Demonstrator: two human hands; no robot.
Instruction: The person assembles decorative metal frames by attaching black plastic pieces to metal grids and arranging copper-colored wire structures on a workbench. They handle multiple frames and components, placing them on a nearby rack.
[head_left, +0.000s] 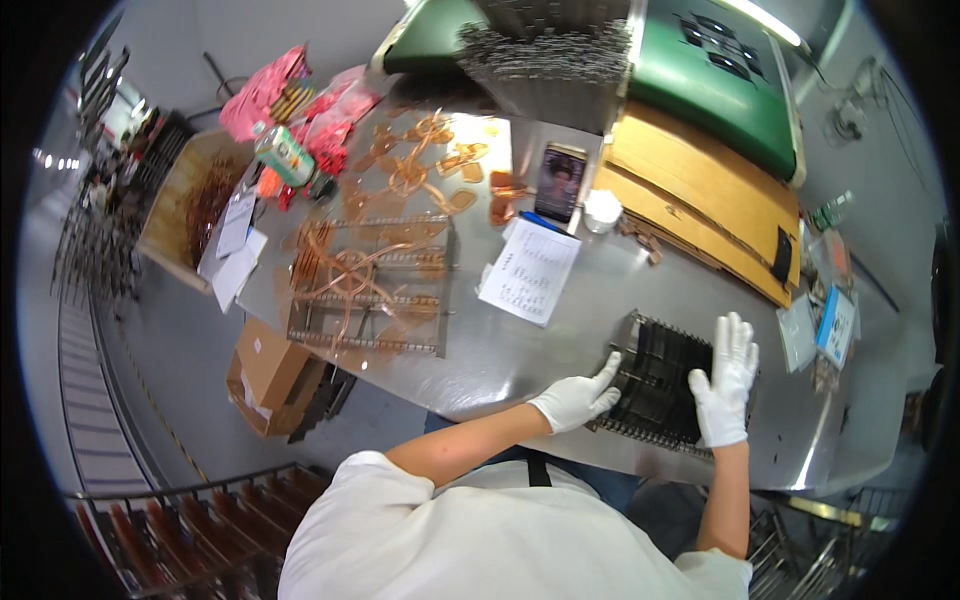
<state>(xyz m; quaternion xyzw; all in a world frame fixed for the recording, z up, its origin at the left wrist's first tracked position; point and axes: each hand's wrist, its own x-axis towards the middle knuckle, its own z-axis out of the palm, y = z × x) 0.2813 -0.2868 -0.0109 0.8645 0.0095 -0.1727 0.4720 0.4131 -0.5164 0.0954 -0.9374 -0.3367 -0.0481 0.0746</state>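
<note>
On the near right of the table lies a dark metal rack (655, 372) with coiled or toothed rails along its long sides and black pieces in rows between them. My left hand (578, 400), in a white glove, is at the rack's left end, thumb and fingers apart. Across the right end lies my gloved right hand (726, 385), flat, with its fingers stretched out and the thumb spread toward the middle of the rack. Neither hand visibly grips anything. Part of the rack's right end is hidden under the right hand.
To the left stands another wire-edged rack (447, 300) with copper-coloured strips. A written sheet (530, 270), a phone (561, 183), a white cup (601, 211) and brown cardboard (690, 190) lie beyond. A green-labelled bottle (285, 155) and a cardboard box (268, 375) are on the left.
</note>
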